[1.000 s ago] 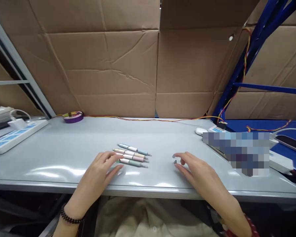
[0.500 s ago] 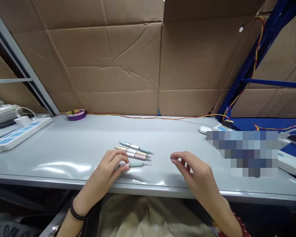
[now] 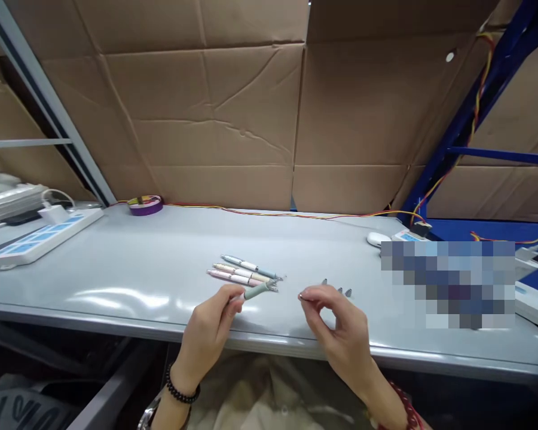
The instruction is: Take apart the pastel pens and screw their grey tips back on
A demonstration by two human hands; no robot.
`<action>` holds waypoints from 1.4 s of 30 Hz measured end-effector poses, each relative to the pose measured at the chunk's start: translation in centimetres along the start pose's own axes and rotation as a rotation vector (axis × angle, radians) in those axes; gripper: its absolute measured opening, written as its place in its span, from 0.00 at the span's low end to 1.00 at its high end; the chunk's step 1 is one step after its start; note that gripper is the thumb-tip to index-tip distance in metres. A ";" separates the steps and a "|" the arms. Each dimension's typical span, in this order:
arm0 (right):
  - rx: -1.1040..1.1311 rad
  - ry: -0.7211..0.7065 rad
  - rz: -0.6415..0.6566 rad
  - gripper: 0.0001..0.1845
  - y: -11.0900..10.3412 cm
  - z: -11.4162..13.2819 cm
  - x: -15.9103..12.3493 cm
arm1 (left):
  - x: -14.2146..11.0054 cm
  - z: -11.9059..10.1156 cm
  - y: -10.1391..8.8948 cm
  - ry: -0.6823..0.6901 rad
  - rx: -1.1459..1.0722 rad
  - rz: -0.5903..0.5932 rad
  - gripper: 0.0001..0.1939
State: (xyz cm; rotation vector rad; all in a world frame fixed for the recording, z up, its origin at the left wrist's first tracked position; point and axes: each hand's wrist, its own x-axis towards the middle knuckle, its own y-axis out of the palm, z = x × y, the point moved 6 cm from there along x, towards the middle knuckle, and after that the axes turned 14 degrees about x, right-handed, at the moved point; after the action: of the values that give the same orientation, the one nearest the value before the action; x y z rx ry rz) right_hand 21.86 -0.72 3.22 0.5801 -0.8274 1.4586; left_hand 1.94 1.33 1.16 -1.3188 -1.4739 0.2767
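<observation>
My left hand (image 3: pixel 213 319) is closed round a green and white pen (image 3: pixel 255 291), lifted above the table with its front end tilted up to the right. My right hand (image 3: pixel 334 316) pinches a small silvery piece (image 3: pixel 300 296), probably a pen tip, between thumb and fingertips; most of it is hidden. Three pens lie side by side just beyond my left hand: a blue one (image 3: pixel 250 266), a cream one (image 3: pixel 237 272) and a pink one (image 3: pixel 228 276). Small pointed silvery pieces (image 3: pixel 348 292) lie on the table behind my right hand.
A roll of purple tape (image 3: pixel 146 209) and a thin red and yellow wire (image 3: pixel 251 211) run along the back by the cardboard wall (image 3: pixel 224 143). Power strips stand at left (image 3: pixel 45 236) and right (image 3: pixel 535 307). A white mouse-like object (image 3: pixel 378 239) sits beside a blurred-out patch.
My left hand has raised the green pen off the table and tilted its front end up. My right hand has moved slightly left and nearer to me, uncovering the small silvery pieces behind it.
</observation>
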 end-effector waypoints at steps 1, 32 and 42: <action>-0.016 0.031 0.004 0.10 0.0 0.0 0.1 | -0.1 0.0 0.0 0.014 -0.008 0.021 0.10; 0.066 0.093 0.036 0.10 -0.2 -0.6 0.2 | 0.5 -2.2 -0.8 0.267 0.140 -0.116 0.03; 0.032 0.173 0.043 0.05 0.0 -1.0 0.1 | 0.6 -2.4 -1.0 0.292 0.172 -0.169 0.03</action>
State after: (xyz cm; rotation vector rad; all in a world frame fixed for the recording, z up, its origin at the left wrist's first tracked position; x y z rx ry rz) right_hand 22.03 0.16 2.72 0.4555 -0.6856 1.5399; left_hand 3.43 0.31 3.17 -1.0419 -1.2742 0.0927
